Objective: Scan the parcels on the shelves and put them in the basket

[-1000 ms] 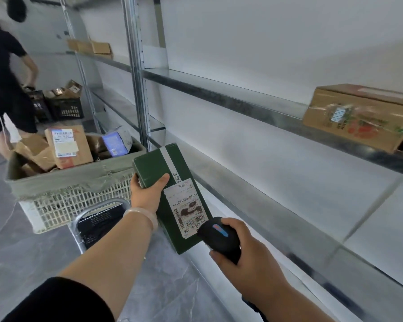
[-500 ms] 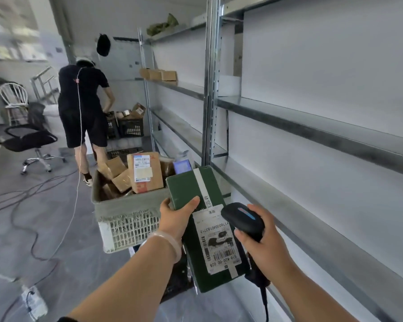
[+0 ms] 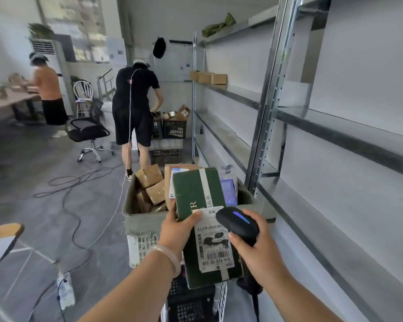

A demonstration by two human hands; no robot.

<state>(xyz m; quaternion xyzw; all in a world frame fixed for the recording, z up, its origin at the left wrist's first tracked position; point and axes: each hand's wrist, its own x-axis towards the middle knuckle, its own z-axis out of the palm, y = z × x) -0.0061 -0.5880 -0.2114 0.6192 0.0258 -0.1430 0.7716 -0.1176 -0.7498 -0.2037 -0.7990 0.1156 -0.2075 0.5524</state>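
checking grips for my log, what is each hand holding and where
The left hand grips the green parcel at its left edge, thumb on its front. The right hand grips the black scanner round its handle.

A grey floor (image 3: 28, 205) runs back to a pale wall (image 3: 144, 24). Black cables (image 3: 79, 180) loop across it near a black office chair (image 3: 89, 132). A white chair (image 3: 83, 90) stands behind that, and a table (image 3: 12, 101) lies along the left side. A bright window (image 3: 72, 26) sits high at the back left, with a white air unit (image 3: 43, 48) just beside it. Metal shelves (image 3: 335, 131) line the white right side, evenly lit by daylight.
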